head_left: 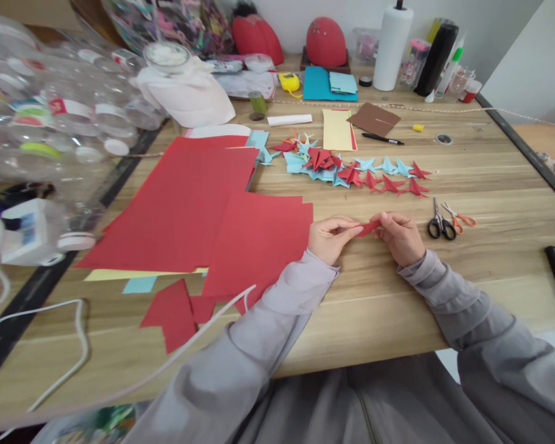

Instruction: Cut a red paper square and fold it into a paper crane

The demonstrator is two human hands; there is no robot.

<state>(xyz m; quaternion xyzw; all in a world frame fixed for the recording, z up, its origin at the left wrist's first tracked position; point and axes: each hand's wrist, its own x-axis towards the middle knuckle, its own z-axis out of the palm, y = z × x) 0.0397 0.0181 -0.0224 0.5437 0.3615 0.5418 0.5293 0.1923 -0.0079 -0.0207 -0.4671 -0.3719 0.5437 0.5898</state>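
A small folded piece of red paper [367, 229] is stretched between my two hands, just above the tabletop. My left hand [332, 239] pinches its left end between thumb and fingers. At the other end, my right hand [400, 237] is closed on it with thumb and fingertips. Parts of the paper are hidden behind the fingers. Beyond the hands lie red paper cranes [392, 184] and light blue paper cranes [389, 165] in rows. Large red paper sheets [180, 203] and a smaller red stack [263, 240] spread out left of my left hand.
Black-handled scissors [439, 227] and orange-handled scissors [460, 219] lie right of my hands. Many plastic bottles [74, 117] crowd the left side. A white cable [176, 354] crosses the front left. Brown paper [374, 119], a black pen [383, 139] and a yellow tape measure [289, 82] lie farther back.
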